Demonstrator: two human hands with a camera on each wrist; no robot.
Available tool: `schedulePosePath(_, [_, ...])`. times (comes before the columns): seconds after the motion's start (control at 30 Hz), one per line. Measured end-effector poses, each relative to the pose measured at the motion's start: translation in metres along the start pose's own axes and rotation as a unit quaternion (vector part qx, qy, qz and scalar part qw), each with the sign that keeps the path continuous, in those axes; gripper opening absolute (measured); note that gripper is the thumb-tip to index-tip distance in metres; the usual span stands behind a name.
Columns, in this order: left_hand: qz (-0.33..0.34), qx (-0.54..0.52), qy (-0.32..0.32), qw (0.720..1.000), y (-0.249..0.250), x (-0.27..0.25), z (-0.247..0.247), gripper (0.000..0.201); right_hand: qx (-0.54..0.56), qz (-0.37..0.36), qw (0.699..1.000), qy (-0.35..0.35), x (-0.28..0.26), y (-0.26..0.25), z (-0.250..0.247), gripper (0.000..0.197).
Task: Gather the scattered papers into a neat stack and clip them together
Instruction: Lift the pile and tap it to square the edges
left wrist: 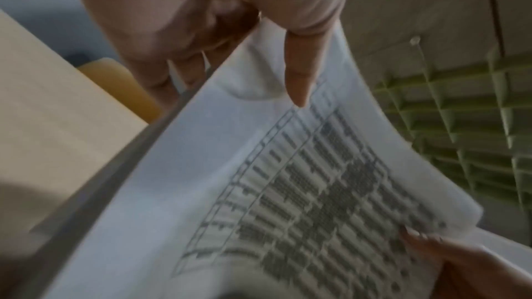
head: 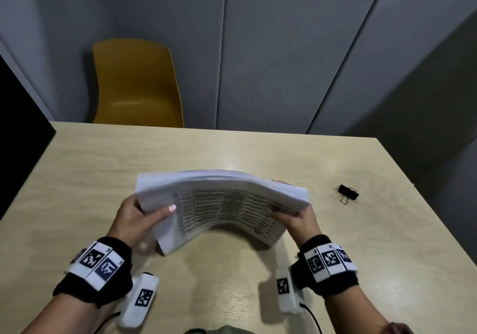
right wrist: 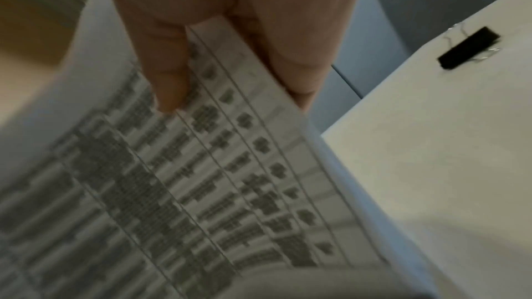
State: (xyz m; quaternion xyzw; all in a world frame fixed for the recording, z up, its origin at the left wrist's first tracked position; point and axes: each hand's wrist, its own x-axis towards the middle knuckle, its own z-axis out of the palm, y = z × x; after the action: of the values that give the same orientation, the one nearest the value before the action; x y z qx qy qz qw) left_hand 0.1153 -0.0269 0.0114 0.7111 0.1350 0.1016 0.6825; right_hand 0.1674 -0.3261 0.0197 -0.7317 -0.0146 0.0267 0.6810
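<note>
A thick stack of white papers [head: 222,199] with a printed table on its near sheet is held above the beige table [head: 103,168], bowed upward in the middle. My left hand [head: 140,217] grips its left edge, thumb on the printed face and fingers behind. My right hand [head: 291,217] grips the right edge the same way. The left wrist view shows the thumb [left wrist: 299,81] on the papers [left wrist: 259,190]; the right wrist view shows the thumb [right wrist: 170,85] on the sheet [right wrist: 172,190]. A black binder clip [head: 348,193] lies on the table to the right, also seen as the clip [right wrist: 469,47].
A yellow chair [head: 136,83] stands beyond the table's far edge against grey wall panels. A dark object [head: 20,140] borders the table's left side. The table's right edge [head: 426,204] runs close past the binder clip.
</note>
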Motion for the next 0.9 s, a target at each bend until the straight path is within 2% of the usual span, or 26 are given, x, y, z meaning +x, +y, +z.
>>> schedulePosePath(0.07, [-0.038,0.001,0.016,0.999,-0.005,-0.004,0.004,0.025,-0.023,0.025,0.999,-0.012,-0.005,0.006,0.003,0.044])
schedulePosePath(0.27, [-0.001,-0.051,0.054,0.997,0.008,-0.012,0.023,0.026,0.02,-0.002,0.999,0.026,-0.009,0.003,0.005,0.046])
schedulePosePath(0.33, [0.014,-0.018,0.044,0.999,0.006,-0.012,0.019,0.046,0.022,-0.03,0.999,0.034,-0.013,0.002,0.006,0.055])
schedulePosePath(0.4, [0.067,-0.012,0.072,0.995,0.007,-0.013,0.015,0.081,0.016,-0.085,0.99,0.107,-0.016,0.001,0.009,0.087])
schedulePosePath(0.43, [0.096,-0.014,0.086,0.992,0.009,-0.014,0.015,0.09,-0.003,-0.122,0.981,0.152,-0.015,-0.001,0.012,0.096])
schedulePosePath(0.5, [0.168,0.063,0.113,0.977,0.018,-0.016,0.022,0.096,-0.061,-0.221,0.952,0.201,-0.016,-0.009,0.02,0.094])
schedulePosePath(0.53, [0.206,0.142,0.121,0.961,0.024,-0.018,0.026,0.092,-0.1,-0.265,0.935,0.211,-0.016,-0.012,0.024,0.088])
schedulePosePath(0.6, [0.26,0.266,0.129,0.919,0.026,-0.021,0.029,0.076,-0.184,-0.305,0.91,0.212,-0.017,-0.017,0.03,0.069])
schedulePosePath(0.67, [0.255,0.285,0.121,0.916,0.029,-0.022,0.029,0.061,-0.221,-0.293,0.91,0.195,-0.018,-0.019,0.03,0.047])
schedulePosePath(0.7, [0.244,0.287,0.118,0.919,0.03,-0.023,0.03,0.058,-0.228,-0.279,0.913,0.189,-0.017,-0.019,0.029,0.043])
schedulePosePath(0.9, [0.249,0.306,0.102,0.913,0.029,-0.023,0.027,0.049,-0.26,-0.266,0.914,0.163,-0.021,-0.02,0.026,0.054])
